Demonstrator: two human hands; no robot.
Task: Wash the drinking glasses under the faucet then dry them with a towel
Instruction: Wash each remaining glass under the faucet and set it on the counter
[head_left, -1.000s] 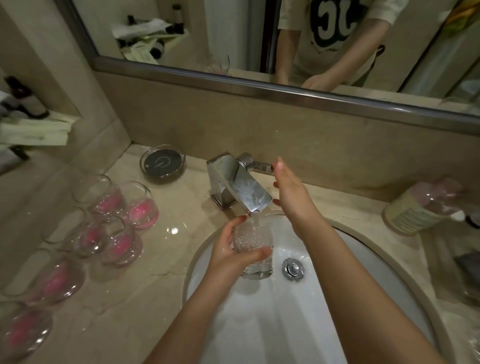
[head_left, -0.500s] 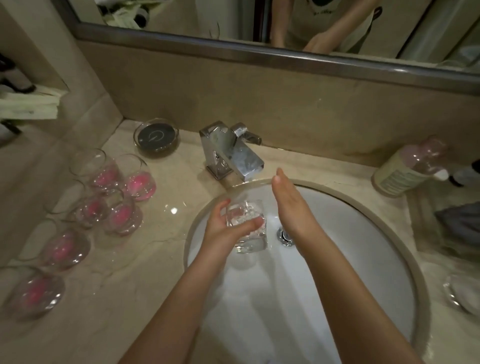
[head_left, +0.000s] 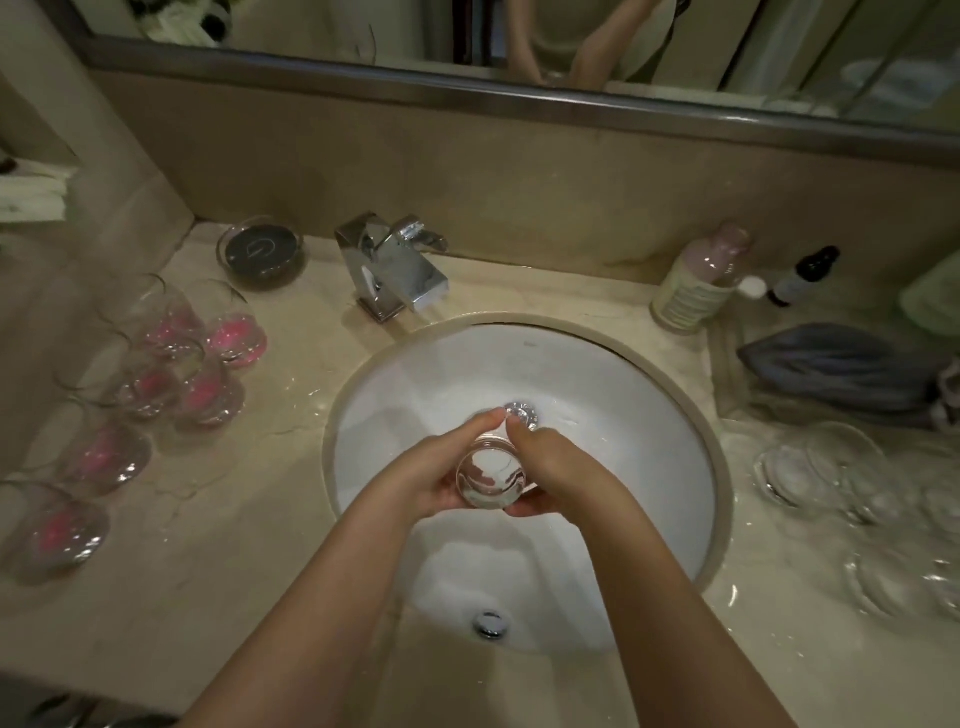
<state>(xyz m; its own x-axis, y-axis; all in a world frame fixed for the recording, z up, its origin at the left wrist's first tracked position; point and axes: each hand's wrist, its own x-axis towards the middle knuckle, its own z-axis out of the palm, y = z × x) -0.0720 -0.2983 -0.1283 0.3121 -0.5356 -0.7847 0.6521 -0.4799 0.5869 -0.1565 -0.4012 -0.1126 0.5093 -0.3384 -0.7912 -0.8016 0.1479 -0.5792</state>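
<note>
A clear drinking glass (head_left: 491, 478) is held over the white sink basin (head_left: 623, 395), its mouth facing up toward me. My left hand (head_left: 441, 473) wraps its left side and my right hand (head_left: 550, 467) cups its right side. The chrome faucet (head_left: 395, 270) stands behind the basin, and no water stream shows under it. Several glasses with pink bottoms (head_left: 197, 374) stand on the counter at the left. Several clear glasses (head_left: 810, 467) rest on the counter at the right. A grey towel (head_left: 841, 369) lies at the right, beyond those glasses.
A dark round dish (head_left: 262, 254) sits left of the faucet. A pink-topped bottle (head_left: 696, 286) and a small dark bottle (head_left: 800, 278) lie at the back right. The drain (head_left: 522, 413) is just beyond my fingertips. The counter around the sink is wet. A mirror runs along the back wall.
The glass has come away from the faucet toward me, lower over the basin. My right hand, open beside it before, now holds it too. The view has tilted downward.
</note>
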